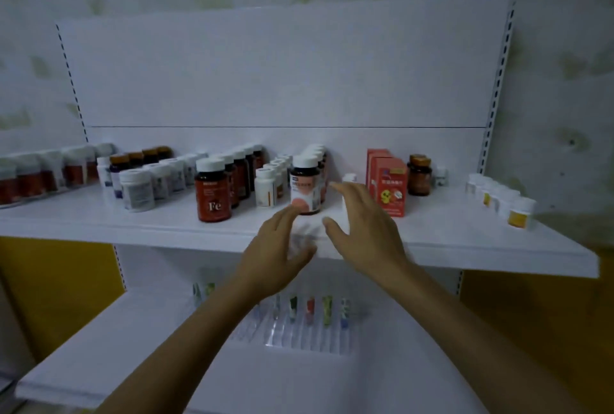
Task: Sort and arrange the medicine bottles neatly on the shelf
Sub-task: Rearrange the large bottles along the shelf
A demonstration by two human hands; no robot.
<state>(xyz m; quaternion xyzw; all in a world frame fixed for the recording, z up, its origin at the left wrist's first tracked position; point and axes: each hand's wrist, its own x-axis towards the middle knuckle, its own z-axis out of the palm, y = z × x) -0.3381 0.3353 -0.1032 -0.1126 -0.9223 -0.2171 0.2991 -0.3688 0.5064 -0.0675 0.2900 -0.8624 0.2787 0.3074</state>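
Hovering over the shelf [133, 224], we held left hand [275, 254] and right hand [362, 230] empty, fingers [284, 218] spread, peach-labelled bottle [305, 186] just beyond the left fingers, red boxes [390, 184] just right of the right fingers.

Upper shelf [99, 217]: white board, stock standing upright in rows running front to back.

- Far left: red-labelled bottles [30, 177], blurred.
- Next: brown-capped amber bottles [139, 157] at the back, with a row of white bottles [138, 189] beside them.
- Centre: dark red bottle marked "Fe" [212, 194] heading its row, then small white bottles [265, 189], then a pink-labelled dark bottle [305, 189] heading another row.
- Right of centre: red boxes [388, 181], one behind another, an orange-capped amber bottle [419, 176] just beside them, and a small white pot [441, 176] near the back.
- Far right: yellow-labelled white bottles [520, 212] in a row, well apart from the rest.

Lower shelf [116, 347]: white, carrying a clear divider rack [309, 317] that holds small coloured items, too blurred to identify.
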